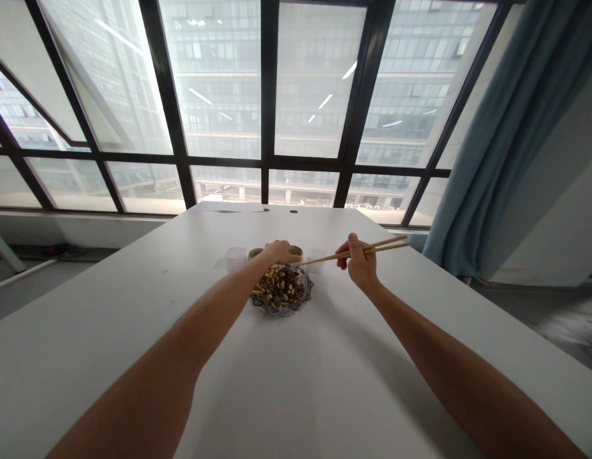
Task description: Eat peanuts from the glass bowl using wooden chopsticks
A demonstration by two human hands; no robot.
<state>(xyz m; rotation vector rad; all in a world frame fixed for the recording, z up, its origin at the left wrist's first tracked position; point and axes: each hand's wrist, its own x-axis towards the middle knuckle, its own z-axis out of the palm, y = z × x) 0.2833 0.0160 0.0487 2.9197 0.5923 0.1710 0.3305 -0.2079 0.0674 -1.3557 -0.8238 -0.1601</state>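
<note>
Right hand [357, 258] is gripping chopsticks [332, 257]; left hand [278, 252] is sitting by gold cup [296, 250] beyond glass bowl [279, 312], can't tell if grasping.

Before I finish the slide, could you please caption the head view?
Right hand holding chopsticks, left hand just beyond a clear bowl of what look like nuts and seeds.
</note>
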